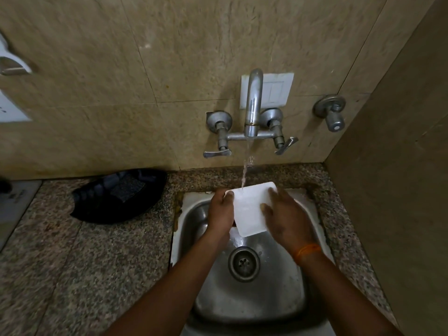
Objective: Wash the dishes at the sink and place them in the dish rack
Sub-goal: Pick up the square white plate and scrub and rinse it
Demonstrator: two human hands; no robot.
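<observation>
At frame centre, a white rectangular plastic dish (pixel 249 209) is gripped by left hand (pixel 221 209) fingers and right hand (pixel 286 221) under running water (pixel 245 170); wet, it could slip into the steel sink (pixel 249 299).

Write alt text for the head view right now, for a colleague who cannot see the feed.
Two hands hold a white rectangular dish under running water from a wall tap above a steel sink: the left hand grips its left edge, the right hand lies over its right side. A black basket sits on the granite counter to the left.
</observation>
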